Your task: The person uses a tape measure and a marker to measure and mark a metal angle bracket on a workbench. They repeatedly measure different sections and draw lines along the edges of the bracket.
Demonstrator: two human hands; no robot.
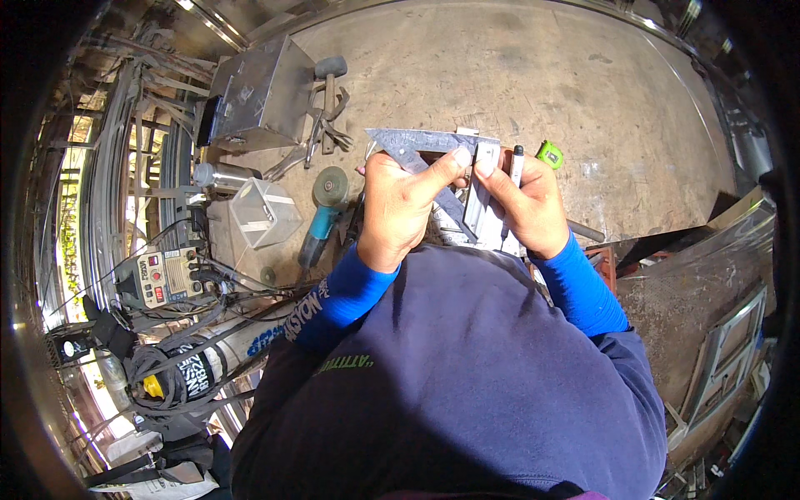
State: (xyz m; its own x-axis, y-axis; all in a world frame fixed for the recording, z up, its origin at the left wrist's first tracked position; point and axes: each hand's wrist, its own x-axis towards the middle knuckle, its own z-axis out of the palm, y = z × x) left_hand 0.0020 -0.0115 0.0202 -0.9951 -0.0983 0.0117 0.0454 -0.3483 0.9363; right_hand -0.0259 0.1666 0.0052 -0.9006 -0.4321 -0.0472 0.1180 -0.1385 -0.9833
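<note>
Both hands raised at chest over worktop (517, 75): left hand (400, 208) pinching try square (417, 143) flat against short metal section (481, 187), right hand (521, 204) clamped on section plus marker (514, 167), grinder (327, 208) parked at 9 o'clock.

Grey steel square (417, 143); teal-bodied angle grinder (321, 221); lime-green tape measure (549, 154); bright blue sleeves (579, 287); navy shirt (467, 375); rust-brown table (533, 75).

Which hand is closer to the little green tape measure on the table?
The right hand. The green tape measure sits just beyond its knuckles. The left hand is farther off to the left, gripping the metal square.
</note>
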